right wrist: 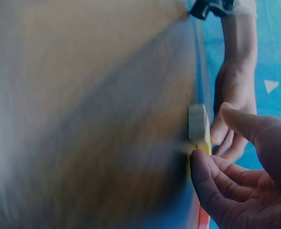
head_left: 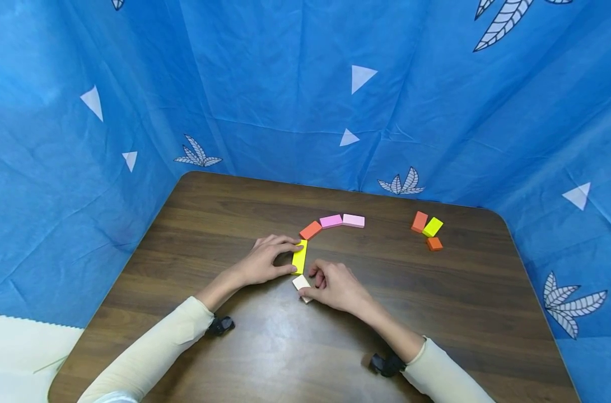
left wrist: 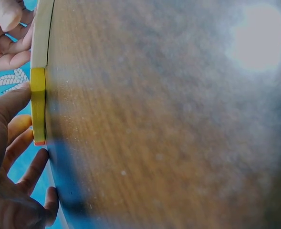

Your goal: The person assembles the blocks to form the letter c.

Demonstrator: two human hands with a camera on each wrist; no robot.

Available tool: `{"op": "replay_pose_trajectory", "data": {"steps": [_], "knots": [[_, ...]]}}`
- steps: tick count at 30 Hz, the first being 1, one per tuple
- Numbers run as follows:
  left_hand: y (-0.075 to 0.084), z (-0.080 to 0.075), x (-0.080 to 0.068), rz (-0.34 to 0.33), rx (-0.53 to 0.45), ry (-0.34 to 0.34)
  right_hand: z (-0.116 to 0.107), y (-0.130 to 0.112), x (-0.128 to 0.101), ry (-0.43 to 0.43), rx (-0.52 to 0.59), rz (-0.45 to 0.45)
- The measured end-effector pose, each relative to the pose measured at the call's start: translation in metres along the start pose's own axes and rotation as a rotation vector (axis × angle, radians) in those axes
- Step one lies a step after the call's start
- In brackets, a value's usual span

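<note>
White block [head_left: 302, 285]: It lies flat on the brown table [head_left: 234, 212], near the front and middle, at the low end of a curved row of blocks. My right hand [head_left: 335, 286] pinches it between curled fingers and thumb.
Yellow block [head_left: 299, 256]: It lies just past the white block. My left hand [head_left: 265, 260] holds it from the side, one finger at the far end and my thumb at the near end.
How to do it well: I think I should slide the white block slowly until its end meets the yellow one, and hold the yellow one so it does not slip.
Rest of the row: An orange block [head_left: 311, 230], then two pink blocks [head_left: 343, 221], curve away to the right.
Small pile: Three more blocks [head_left: 428, 230], orange and yellow, sit well apart on the right.
Around the table: A blue cloth [head_left: 305, 84] with white leaves and triangles hangs behind.
Words to read: I see no writing or labels on anything.
</note>
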State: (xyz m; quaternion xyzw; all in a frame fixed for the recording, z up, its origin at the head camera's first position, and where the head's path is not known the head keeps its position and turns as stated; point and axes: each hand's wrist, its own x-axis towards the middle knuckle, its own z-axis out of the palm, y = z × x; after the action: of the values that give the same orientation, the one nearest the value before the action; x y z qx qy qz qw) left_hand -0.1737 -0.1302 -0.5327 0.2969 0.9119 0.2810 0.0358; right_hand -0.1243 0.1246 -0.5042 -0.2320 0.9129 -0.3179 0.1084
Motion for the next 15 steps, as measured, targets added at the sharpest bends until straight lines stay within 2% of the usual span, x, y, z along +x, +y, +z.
{"op": "replay_pose_trajectory", "data": {"steps": [7,15], "knots": [[0.0,0.001,0.0,0.005,0.006,0.003,-0.025,0.026,-0.006,0.063,-0.011,0.097],[0.001,0.001,-0.001,0.005,-0.002,0.002,-0.062,0.08,-0.02,0.168,-0.01,0.198]]}}
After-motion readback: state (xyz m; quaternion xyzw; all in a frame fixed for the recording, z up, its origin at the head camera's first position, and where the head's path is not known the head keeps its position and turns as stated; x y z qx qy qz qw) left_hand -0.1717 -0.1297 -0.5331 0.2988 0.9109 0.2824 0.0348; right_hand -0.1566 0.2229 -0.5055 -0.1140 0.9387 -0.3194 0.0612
